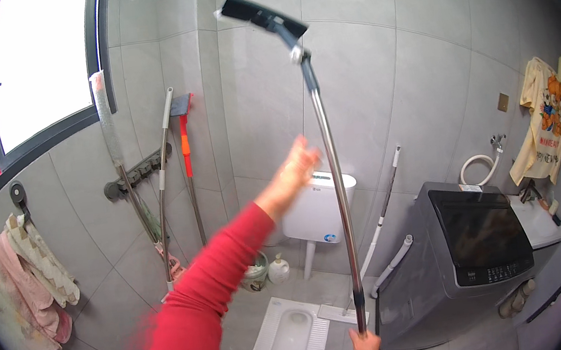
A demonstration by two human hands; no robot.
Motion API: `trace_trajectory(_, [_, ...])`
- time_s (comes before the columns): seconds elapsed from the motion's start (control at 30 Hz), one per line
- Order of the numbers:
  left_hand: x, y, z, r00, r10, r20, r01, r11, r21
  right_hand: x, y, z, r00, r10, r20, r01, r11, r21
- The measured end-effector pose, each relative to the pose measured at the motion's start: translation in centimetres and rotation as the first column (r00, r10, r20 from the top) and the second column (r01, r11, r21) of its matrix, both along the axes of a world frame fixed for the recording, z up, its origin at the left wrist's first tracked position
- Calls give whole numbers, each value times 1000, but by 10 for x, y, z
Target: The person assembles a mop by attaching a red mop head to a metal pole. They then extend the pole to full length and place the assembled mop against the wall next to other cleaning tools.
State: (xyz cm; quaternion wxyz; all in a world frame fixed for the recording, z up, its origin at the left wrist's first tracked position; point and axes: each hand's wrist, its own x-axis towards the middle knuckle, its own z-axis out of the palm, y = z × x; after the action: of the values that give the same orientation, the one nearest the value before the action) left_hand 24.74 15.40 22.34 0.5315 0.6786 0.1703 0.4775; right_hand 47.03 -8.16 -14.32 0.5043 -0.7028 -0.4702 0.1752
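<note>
A flat mop point(323, 120) with a long metal pole stands raised, its narrow dark head point(263, 14) tilted in front of the grey tiled wall. Low in the picture, my right hand point(365, 344) is wrapped round the bottom end of the pole. My left hand point(294, 171), in a red sleeve, is stretched forward just left of the pole's middle. Motion blurs it somewhat, but its fingers look extended and apart, with nothing visible in them. Whether the mop head touches the wall, I cannot tell.
A white cistern point(319, 207) hangs behind the pole, above a squat toilet point(292, 326). At right stands a dark washing machine point(473, 235) beside a small sink point(536, 223). Poles hang on a wall rack point(142, 170) at left, near towels point(21, 280) and a window point(40, 72).
</note>
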Motion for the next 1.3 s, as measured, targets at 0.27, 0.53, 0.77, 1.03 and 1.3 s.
trace_trajectory(0.27, [120,6,-48,926,302,227,-227,925,-305,-30,111,161,965,55,258,-155,908,388])
trace_trajectory(0.53, [88,113,23,831,500,244,-407,845,-347,-2,82,66,694,403,-597,-578,806,-127])
trace_trajectory(0.77, [47,199,91,780,534,327,-406,829,-384,-6,157,137,737,603,-305,-576,797,184])
trace_trajectory(1.03, [43,223,-16,742,625,244,-600,781,-176,5,172,45,859,500,-110,-500,866,28])
trace_trajectory(1.3, [60,102,-249,807,587,69,-439,674,-593,22,47,-130,937,203,-284,-343,687,-640])
